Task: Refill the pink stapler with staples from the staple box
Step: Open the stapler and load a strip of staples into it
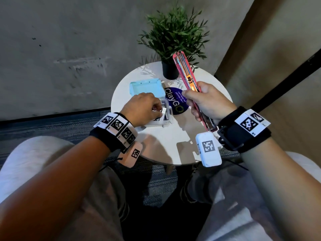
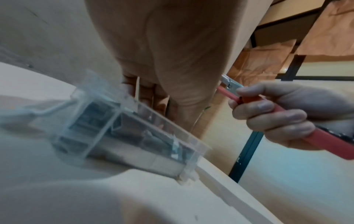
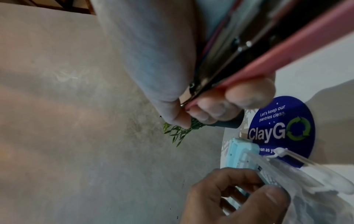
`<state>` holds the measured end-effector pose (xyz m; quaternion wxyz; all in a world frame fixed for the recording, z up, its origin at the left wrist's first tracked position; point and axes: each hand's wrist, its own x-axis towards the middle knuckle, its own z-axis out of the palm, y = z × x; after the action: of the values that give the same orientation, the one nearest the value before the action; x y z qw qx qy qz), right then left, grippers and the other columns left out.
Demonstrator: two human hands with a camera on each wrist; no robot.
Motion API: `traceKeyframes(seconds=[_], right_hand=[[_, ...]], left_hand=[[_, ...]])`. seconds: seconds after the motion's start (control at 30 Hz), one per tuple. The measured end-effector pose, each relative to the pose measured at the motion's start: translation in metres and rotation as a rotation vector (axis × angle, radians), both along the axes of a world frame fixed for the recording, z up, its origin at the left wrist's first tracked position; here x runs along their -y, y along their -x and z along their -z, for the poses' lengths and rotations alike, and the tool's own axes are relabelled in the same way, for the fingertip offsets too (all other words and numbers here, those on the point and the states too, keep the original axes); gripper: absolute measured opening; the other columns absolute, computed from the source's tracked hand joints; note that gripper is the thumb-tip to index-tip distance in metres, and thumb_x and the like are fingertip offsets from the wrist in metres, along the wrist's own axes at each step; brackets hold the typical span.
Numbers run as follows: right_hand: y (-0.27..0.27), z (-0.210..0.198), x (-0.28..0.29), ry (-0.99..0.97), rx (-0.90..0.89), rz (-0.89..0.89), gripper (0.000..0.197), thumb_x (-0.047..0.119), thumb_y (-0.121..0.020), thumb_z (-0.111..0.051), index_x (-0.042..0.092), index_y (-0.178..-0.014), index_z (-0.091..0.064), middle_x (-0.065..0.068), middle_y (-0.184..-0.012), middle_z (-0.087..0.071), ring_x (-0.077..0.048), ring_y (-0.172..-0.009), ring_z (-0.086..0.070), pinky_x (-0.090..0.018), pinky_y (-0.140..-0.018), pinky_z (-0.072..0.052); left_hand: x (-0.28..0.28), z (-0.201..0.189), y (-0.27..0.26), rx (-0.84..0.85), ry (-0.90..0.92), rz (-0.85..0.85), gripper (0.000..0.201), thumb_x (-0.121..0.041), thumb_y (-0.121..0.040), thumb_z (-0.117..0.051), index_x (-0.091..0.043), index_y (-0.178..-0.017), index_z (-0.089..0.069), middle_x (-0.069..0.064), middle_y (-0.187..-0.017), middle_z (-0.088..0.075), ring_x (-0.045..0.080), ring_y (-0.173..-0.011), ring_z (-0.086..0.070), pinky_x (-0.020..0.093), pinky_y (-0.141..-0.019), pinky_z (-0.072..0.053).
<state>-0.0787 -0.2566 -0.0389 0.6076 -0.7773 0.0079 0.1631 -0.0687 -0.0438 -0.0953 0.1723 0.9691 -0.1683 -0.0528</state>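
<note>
My right hand (image 1: pixel 208 103) grips the pink stapler (image 1: pixel 186 73) by its middle and holds it above the table, swung open with its metal staple channel facing up. The same stapler (image 3: pixel 306 50) crosses the right wrist view, fingers (image 3: pixel 220 109) curled under it. The clear staple box (image 1: pixel 166 119) sits on the white table with its light blue lid (image 1: pixel 145 87) flipped open behind it. My left hand (image 1: pixel 140 108) hovers over the box, thumb and fingers pinching a silvery staple strip (image 1: pixel 163 111) at its rim. The left wrist view shows the box (image 2: pixel 134 136) below my palm.
The round white table (image 1: pixel 165 150) is small, its near edge just above my knees. A potted plant (image 1: pixel 173 40) in a black pot stands at the back. A blue round ClayGo sticker (image 1: pixel 175 100) lies between box and stapler. A concrete wall rises behind.
</note>
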Motion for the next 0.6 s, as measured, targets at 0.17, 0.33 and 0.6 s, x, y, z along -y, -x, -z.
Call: traceKeyframes(seconds=[0.17,0.33,0.6], right_hand=[[0.0012,0.0029,-0.0011,0.019,0.01,-0.023,0.018,0.021,-0.096,-0.06,0.016,-0.091,-0.044,-0.004,-0.062,-0.049,-0.019,-0.04,-0.04,-0.025,-0.038,-0.036],[0.0008,0.0037,0.0001,0.024,0.013,-0.03,0.019,0.022,-0.096,-0.06,0.016,-0.09,-0.044,-0.004,-0.062,-0.05,-0.02,-0.041,-0.04,-0.025,-0.039,-0.036],[0.0001,0.0051,0.0005,0.035,0.014,-0.037,0.017,0.022,-0.096,-0.06,0.017,-0.091,-0.044,-0.003,-0.062,-0.05,-0.019,-0.041,-0.041,-0.026,-0.04,-0.036]], left_hand=[[0.0097,0.007,0.0,0.056,-0.03,-0.024,0.024,-0.044,-0.083,-0.068,-0.023,-0.093,-0.065,-0.004,-0.09,-0.054,0.021,-0.091,-0.053,0.036,-0.08,-0.041],[0.011,0.0075,0.0018,-0.085,0.221,-0.115,0.013,-0.027,-0.079,-0.073,-0.023,-0.081,-0.061,-0.006,-0.083,-0.063,0.019,-0.08,-0.059,0.03,-0.069,-0.04],[0.0091,-0.0009,0.0024,-0.15,0.466,-0.189,0.023,-0.014,-0.086,-0.065,-0.025,-0.105,-0.06,0.001,-0.08,-0.071,0.013,-0.066,-0.061,0.025,-0.063,-0.048]])
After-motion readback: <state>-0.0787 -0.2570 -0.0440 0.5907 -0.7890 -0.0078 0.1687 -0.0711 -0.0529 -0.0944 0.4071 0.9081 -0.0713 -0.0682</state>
